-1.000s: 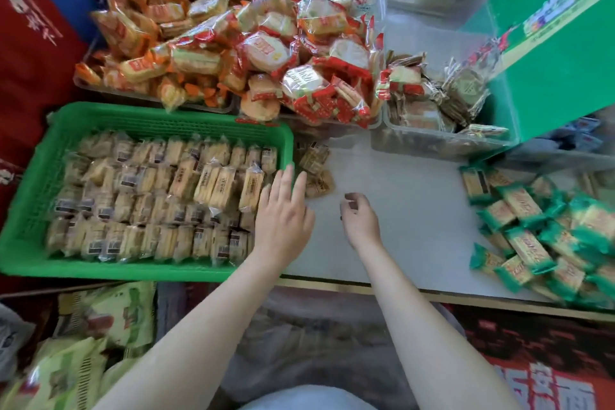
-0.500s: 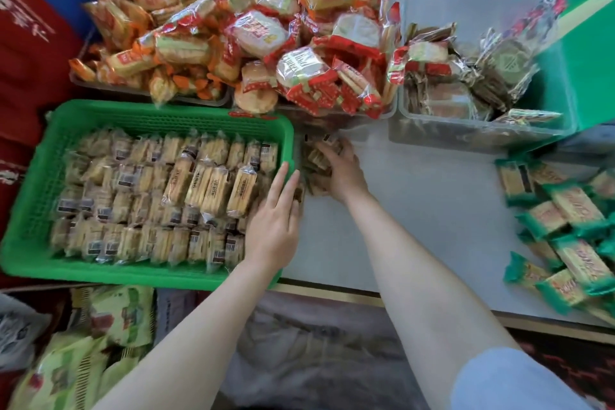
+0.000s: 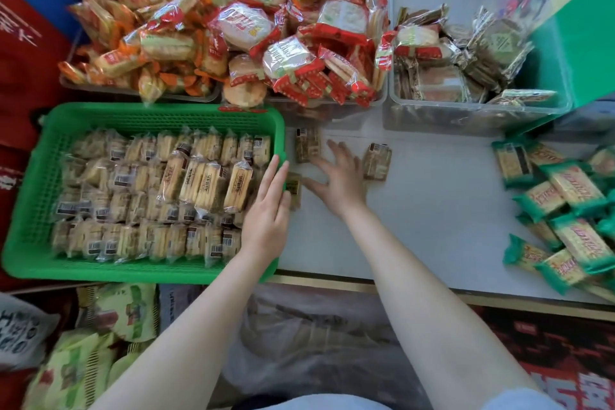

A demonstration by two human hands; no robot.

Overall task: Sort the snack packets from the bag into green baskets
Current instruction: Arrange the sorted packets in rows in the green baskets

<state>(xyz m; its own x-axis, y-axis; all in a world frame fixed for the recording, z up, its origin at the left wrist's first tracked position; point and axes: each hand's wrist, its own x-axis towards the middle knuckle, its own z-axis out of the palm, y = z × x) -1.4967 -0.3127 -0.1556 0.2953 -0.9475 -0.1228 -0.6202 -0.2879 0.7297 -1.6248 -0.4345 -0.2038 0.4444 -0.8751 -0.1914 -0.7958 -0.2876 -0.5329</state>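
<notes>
A green basket [image 3: 40, 183] at the left holds rows of clear-wrapped beige biscuit packets [image 3: 203, 183]. My left hand [image 3: 269, 210] lies flat with straight fingers on the basket's right rim. Three brown snack packets lie on the white table beside the basket: one [image 3: 307, 145] at the top, one [image 3: 376, 161] to the right, one [image 3: 293, 188] partly under my left hand's edge. My right hand [image 3: 339, 173] is spread, fingers straight, on the table among them, holding nothing.
Clear tubs at the back hold orange-wrapped [image 3: 133, 43] and red-wrapped [image 3: 299, 43] snacks and a mixed lot [image 3: 449, 76]. Green-wrapped packets [image 3: 565, 203] are heaped at the right. A green box [image 3: 585, 43] stands back right. A clear bag [image 3: 316, 336] sits below the table edge.
My right hand has drawn back from the pile of brown packets by the basket's corner; the packets now lie spread apart on the table. The left hand has stayed on the basket rim.
</notes>
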